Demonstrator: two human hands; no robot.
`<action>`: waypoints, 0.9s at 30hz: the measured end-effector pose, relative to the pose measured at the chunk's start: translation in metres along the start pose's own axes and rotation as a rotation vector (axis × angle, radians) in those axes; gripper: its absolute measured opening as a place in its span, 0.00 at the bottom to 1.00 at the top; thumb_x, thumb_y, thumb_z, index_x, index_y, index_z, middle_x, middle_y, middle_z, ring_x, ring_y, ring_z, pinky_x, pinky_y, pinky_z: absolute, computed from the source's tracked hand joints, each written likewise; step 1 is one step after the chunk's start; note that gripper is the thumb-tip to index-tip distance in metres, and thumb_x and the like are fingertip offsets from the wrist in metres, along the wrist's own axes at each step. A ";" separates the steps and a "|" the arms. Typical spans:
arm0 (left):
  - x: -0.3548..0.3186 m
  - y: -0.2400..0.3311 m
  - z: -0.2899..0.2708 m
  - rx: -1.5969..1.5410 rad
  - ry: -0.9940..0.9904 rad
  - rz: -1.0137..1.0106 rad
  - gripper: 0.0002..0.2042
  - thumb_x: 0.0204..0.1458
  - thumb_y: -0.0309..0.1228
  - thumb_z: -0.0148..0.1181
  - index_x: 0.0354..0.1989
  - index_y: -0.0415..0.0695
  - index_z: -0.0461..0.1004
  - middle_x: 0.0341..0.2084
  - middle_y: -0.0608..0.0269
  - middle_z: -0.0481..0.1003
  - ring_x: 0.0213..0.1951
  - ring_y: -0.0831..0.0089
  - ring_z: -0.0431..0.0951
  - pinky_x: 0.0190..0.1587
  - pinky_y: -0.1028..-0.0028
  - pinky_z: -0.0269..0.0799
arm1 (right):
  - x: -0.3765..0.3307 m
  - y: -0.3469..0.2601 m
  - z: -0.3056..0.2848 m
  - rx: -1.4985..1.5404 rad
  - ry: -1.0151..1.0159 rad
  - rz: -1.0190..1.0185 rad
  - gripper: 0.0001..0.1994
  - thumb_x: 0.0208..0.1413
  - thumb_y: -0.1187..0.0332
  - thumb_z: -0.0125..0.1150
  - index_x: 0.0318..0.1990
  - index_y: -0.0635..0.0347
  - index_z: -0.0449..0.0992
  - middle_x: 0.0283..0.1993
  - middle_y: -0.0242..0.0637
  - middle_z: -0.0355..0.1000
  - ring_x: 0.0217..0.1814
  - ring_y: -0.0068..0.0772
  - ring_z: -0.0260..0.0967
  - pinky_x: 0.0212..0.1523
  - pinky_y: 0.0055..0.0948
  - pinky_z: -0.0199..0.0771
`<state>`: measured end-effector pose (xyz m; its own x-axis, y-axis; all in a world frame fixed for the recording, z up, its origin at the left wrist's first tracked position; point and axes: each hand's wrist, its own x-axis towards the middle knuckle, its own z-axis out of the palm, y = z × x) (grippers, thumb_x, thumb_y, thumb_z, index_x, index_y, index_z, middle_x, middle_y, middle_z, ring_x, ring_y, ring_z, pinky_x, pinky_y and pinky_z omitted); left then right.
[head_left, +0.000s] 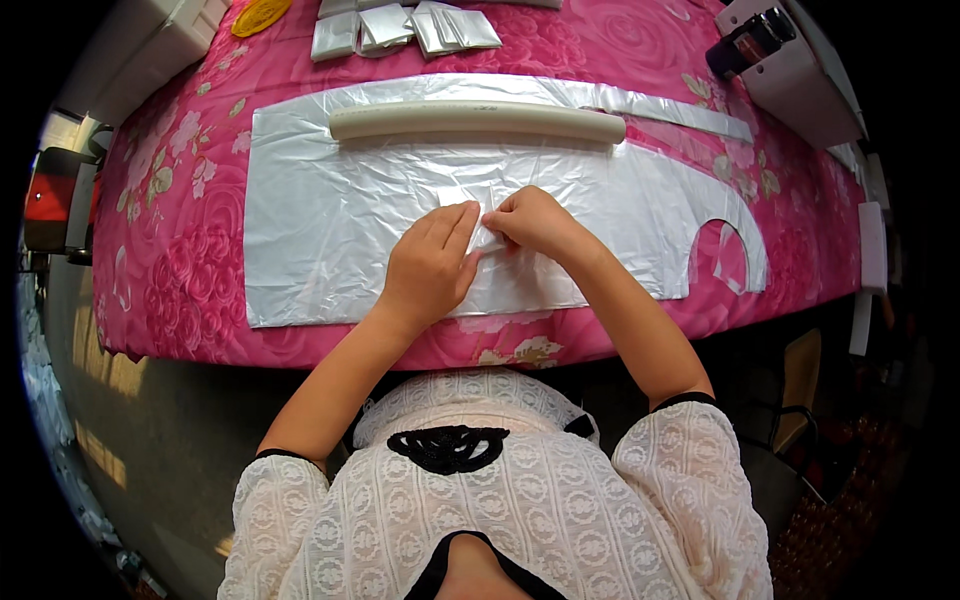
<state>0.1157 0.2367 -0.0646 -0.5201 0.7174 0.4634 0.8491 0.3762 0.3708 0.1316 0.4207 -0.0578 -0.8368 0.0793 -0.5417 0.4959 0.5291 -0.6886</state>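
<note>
A thin, silvery-white plastic apron [330, 230] lies spread over the table in front of me, its rounded opening at the right end. My left hand [430, 255] rests flat on its middle, fingers stretched out side by side. Close beside those fingertips, my right hand [530, 218] is closed in a pinch on a small piece of thin white plastic. Whether that piece belongs to the apron or lies loose on it, I cannot tell. Across the apron's far part, beyond both hands, lies a long off-white tube [475, 122].
A pink flowered cloth [190, 260] covers the table. Folded silvery plastic packets [400, 30] lie at the back, near a yellow oval object [260, 16]. White boxes [800, 80] stand at the back right, with a dark jar [750, 43] against them. A chair [797, 390] is at lower right.
</note>
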 end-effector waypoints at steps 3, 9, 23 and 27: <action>0.005 0.009 0.017 0.069 -0.149 -0.096 0.37 0.43 0.42 0.59 0.58 0.32 0.54 0.56 0.44 0.57 0.60 0.54 0.56 0.60 0.60 0.50 | 0.005 0.004 0.000 0.014 -0.018 0.030 0.16 0.47 0.60 0.56 0.20 0.66 0.76 0.17 0.39 0.72 0.19 0.31 0.70 0.25 0.29 0.68; 0.000 0.002 0.036 0.090 -0.327 -0.238 0.52 0.39 0.60 0.54 0.62 0.29 0.41 0.63 0.41 0.42 0.66 0.56 0.40 0.65 0.58 0.33 | -0.008 -0.009 0.001 -0.050 0.052 0.019 0.16 0.44 0.59 0.57 0.18 0.64 0.75 0.15 0.40 0.71 0.19 0.34 0.70 0.26 0.30 0.69; -0.026 0.004 -0.007 -0.436 0.008 -0.365 0.31 0.47 0.36 0.58 0.58 0.35 0.54 0.57 0.43 0.53 0.59 0.57 0.55 0.58 0.62 0.52 | -0.027 -0.013 0.020 -0.608 0.503 -0.796 0.19 0.42 0.68 0.61 0.44 0.63 0.69 0.51 0.44 0.66 0.56 0.42 0.60 0.57 0.39 0.56; -0.088 0.008 -0.048 -1.074 -0.311 -0.966 0.11 0.55 0.28 0.49 0.42 0.33 0.70 0.40 0.54 0.74 0.41 0.69 0.75 0.44 0.74 0.71 | -0.003 -0.011 0.059 -0.603 0.270 -0.776 0.29 0.52 0.55 0.51 0.58 0.61 0.58 0.64 0.50 0.49 0.68 0.50 0.43 0.65 0.45 0.41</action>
<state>0.1642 0.1487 -0.0635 -0.6739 0.5932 -0.4404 -0.3524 0.2659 0.8973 0.1423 0.3653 -0.0770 -0.9392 -0.3180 0.1293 -0.3428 0.8475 -0.4054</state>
